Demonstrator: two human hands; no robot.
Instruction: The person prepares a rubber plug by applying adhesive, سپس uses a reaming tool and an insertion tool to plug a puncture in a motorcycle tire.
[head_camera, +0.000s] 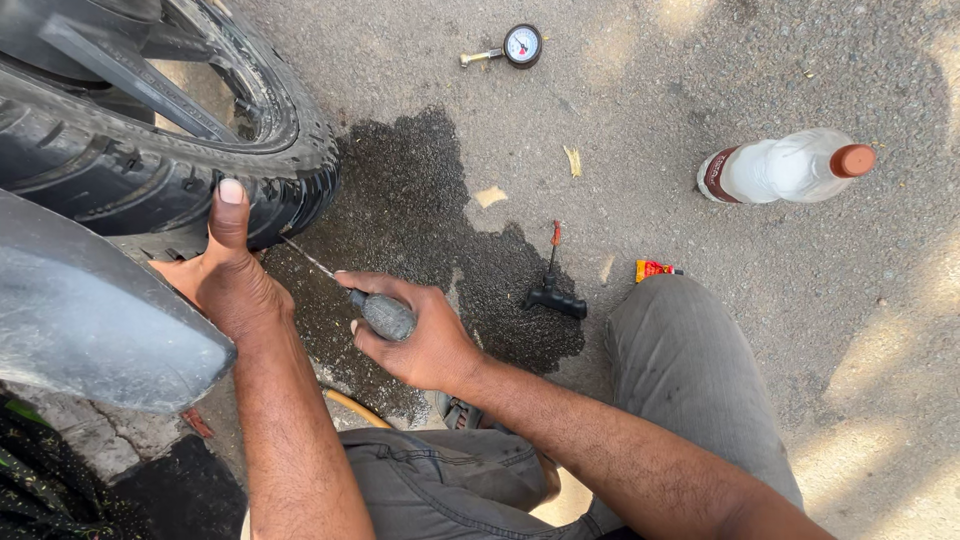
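A black motorcycle tyre (120, 170) fills the upper left, under a grey mudguard (90, 320). My left hand (225, 270) presses against the tyre's tread, thumb pointing up on the rubber. My right hand (415, 335) grips the dark round handle of a pointed metal tool (385, 315). Its thin shaft runs up-left and its tip meets the tyre near my left hand.
A wet dark patch (420, 220) spreads over the asphalt. On it lies a black T-handle tool (553, 290) with a red tip. A round pressure gauge (520, 45) lies farther off, a clear plastic bottle (785, 168) at right, a small red-yellow wrapper (652, 269) by my knee.
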